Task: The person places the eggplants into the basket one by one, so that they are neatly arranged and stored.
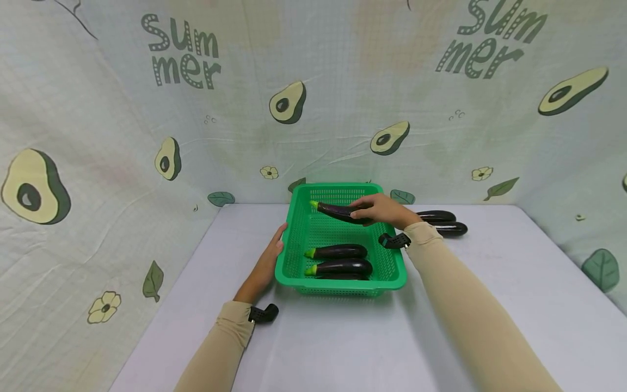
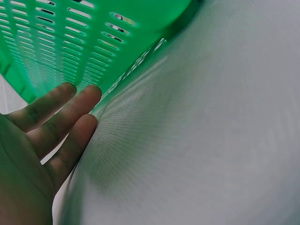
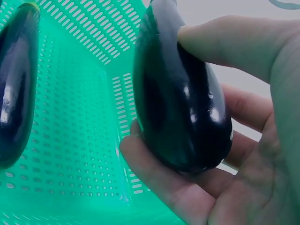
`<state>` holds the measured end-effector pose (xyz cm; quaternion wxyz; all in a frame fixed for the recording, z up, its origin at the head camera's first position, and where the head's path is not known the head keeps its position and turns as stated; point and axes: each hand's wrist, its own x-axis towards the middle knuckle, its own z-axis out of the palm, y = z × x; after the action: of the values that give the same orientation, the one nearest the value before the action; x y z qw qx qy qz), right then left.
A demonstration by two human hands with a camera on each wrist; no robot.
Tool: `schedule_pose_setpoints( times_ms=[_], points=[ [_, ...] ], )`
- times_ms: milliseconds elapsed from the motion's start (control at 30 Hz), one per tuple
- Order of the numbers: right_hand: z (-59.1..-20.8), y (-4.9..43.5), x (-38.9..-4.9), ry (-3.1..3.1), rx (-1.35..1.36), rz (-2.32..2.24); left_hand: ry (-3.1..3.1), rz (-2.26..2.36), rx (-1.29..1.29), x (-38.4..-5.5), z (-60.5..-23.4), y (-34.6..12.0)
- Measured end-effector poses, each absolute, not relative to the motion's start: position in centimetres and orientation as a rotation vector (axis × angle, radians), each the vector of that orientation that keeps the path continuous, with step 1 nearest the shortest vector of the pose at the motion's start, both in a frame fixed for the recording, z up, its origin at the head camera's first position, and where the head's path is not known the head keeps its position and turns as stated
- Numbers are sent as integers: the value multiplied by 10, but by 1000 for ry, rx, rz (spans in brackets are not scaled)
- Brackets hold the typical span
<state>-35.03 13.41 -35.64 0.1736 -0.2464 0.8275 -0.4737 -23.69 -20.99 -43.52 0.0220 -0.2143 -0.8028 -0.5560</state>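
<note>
My right hand [image 1: 383, 210] grips a dark purple eggplant [image 1: 337, 211] near its thick end, above the far part of a green plastic basket [image 1: 338, 234]. The eggplant's green stem points left. In the right wrist view, the thumb lies along one side of the eggplant [image 3: 180, 103] and the fingers curl round the other. Lower in the basket lie several more eggplants [image 1: 345, 267], side by side with stems to the left; one is partly hidden by the near rim. Against the basket's left outer side, my left hand [image 1: 266, 267] rests with extended fingers [image 2: 65, 112].
Behind my right wrist, more eggplants [image 1: 452, 228] lie on the white tabletop [image 1: 495, 261], right of the basket. A printed cloth [image 1: 338, 65] with avocados and lettering hangs behind the table and along both sides.
</note>
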Motion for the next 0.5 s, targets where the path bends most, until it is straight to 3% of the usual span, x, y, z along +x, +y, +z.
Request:
schedule_pose_setpoints(
  times_ms=[500],
  points=[
    [-355, 118, -350, 2516, -777, -1026, -2488, -1755, -663, -239, -436, -211]
  ],
)
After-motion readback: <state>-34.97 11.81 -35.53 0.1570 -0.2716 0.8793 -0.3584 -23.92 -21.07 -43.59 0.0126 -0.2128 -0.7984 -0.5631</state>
